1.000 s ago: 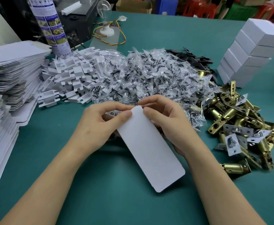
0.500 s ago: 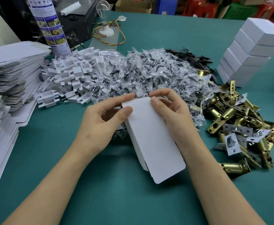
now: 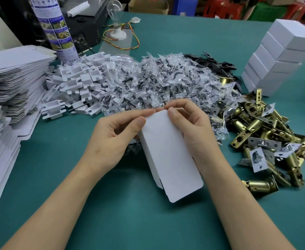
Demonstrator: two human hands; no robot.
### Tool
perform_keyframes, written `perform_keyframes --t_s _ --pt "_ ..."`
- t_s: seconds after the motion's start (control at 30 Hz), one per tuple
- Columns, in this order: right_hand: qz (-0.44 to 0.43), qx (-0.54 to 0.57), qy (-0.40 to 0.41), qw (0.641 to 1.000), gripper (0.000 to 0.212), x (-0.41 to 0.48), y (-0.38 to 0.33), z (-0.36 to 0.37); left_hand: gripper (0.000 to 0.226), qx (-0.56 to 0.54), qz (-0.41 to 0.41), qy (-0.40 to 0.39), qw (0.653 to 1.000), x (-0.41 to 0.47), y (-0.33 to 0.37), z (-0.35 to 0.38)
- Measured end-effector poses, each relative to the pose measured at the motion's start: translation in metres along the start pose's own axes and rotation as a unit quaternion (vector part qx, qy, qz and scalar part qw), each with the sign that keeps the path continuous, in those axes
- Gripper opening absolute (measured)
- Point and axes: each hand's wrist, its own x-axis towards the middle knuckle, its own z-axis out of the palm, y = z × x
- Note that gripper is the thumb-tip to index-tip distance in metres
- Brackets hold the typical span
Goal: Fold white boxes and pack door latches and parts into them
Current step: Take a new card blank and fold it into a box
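White box (image 3: 169, 156) (half-formed, rounded flap open); left hand (image 3: 112, 139) and right hand (image 3: 193, 130) fingers (image 3: 174, 115) pinch its far end

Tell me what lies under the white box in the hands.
A few clear parts bags poke out beneath the white box beside the left hand; lower down, green table. Whatever sits directly beneath the box, and its inside, is covered.

Bare forearms (image 3: 57, 204), left hand (image 3: 112, 141), right hand (image 3: 195, 136), short plain nails on fingers (image 3: 172, 112)

Print on the tall cylinder (image 3: 56, 27) is too small to read.
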Motion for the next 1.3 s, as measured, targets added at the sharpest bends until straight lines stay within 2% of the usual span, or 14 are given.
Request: perform_keyframes --t_s 0.2,0.37,0.63,0.77,0.83,0.9,0.97,1.07,1.13,1.2,1.23,1.3 --pt "-0.004 -0.012 -0.005 1.000 0.013 0.002 0.004 -0.002 0.023 0.008 0.001 -0.003 1.000 0.000 0.000 0.001" --pt "0.010 -0.006 0.017 1.000 0.017 0.004 0.007 -0.001 0.023 0.022 -0.057 0.011 0.998 0.001 0.001 0.001" --pt "0.033 -0.022 0.027 0.999 0.006 0.004 0.006 0.001 0.023 -0.003 -0.102 0.018 0.995 0.002 0.002 -0.002" --pt "0.032 0.038 -0.024 0.998 0.023 0.006 -0.001 -0.002 0.023 -0.084 -0.151 0.049 0.984 0.007 0.004 -0.005" --pt "-0.019 0.012 -0.066 0.998 0.038 0.006 -0.002 -0.006 0.026 -0.133 -0.180 0.070 0.972 0.010 0.005 -0.009" --pt "-0.098 -0.096 -0.120 0.983 0.058 0.005 0.001 -0.007 0.027 -0.144 -0.199 0.082 0.966 0.011 0.004 -0.012" --pt "-0.167 -0.193 -0.142 0.956 0.062 0.004 0.007 -0.003 0.028 -0.119 -0.204 0.090 0.968 0.010 0.002 -0.011" --pt "-0.206 -0.199 -0.085 0.954 0.039 0.004 0.013 0.005 0.043 -0.041 -0.189 0.089 0.977 0.009 0.002 -0.008" --pt "-0.167 -0.127 -0.062 0.976 0.027 0.003 0.011 0.008 0.047 0.059 -0.138 0.084 0.985 0.007 0.001 -0.008" --pt "-0.129 -0.083 -0.049 0.987 0.022 0.005 0.013 0.007 0.033 0.203 -0.044 0.087 0.974 0.005 0.000 -0.011" --pt "-0.117 -0.080 -0.043 0.989 0.022 0.005 0.014 0.006 0.023 0.238 -0.001 0.089 0.967 0.004 0.000 -0.013" --pt "-0.095 -0.082 -0.039 0.991 0.025 0.006 0.014 0.005 0.019 0.202 0.041 0.076 0.976 0.002 0.003 -0.013"
